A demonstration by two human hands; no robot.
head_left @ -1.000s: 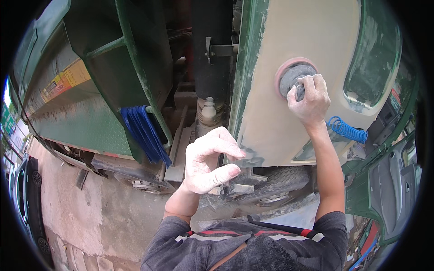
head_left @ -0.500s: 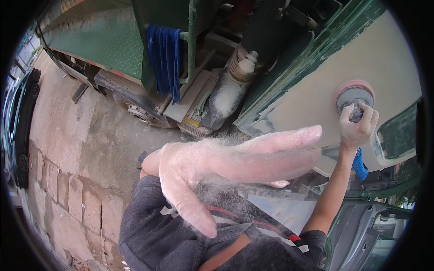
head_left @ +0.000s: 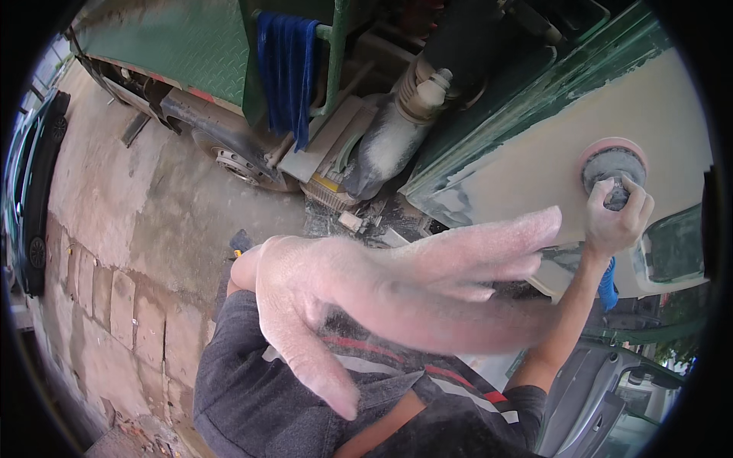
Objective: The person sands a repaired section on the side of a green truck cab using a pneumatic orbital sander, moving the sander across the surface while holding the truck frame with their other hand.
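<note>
My right hand (head_left: 620, 217) grips a sander (head_left: 613, 162) on the beige panel (head_left: 534, 153); my left hand (head_left: 336, 278) (powdery) splays wide; concrete (head_left: 99, 168) lies left.

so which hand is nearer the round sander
Right: the right hand grips the round sander at the beige panel, while the left hand is open and apart from it, off to its left.

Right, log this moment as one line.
left grip: open, dusty, empty | right grip: holding round pad | pad: against beige panel | blue cloth: over green rail
</note>
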